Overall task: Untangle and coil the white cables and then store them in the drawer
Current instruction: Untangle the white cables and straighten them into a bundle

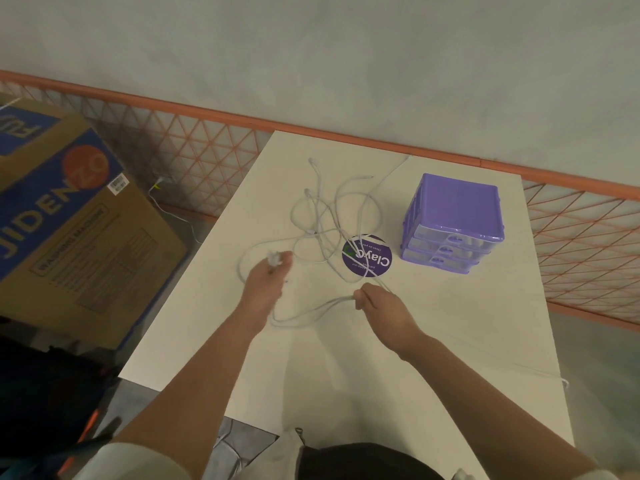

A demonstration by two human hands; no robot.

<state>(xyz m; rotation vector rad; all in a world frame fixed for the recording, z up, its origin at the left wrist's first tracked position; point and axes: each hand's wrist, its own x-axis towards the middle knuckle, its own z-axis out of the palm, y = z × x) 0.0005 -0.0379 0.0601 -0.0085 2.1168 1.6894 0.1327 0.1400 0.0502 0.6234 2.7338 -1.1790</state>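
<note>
A round purple sticker (367, 255) lies on the white table (433, 341), at about nine o'clock from the purple drawer unit (453, 223). It reads "Clayo" in white letters, upside down from the wearer's side, with smaller lines above and below too small to read. At nine o'clock from the table stands a cardboard box (79, 223). Its blue band shows the letters "JIDEN" in white and "ZO" on an orange disc; a framed line below reads "WASHING MACHINE". The small white label beside the disc is illegible.
</note>
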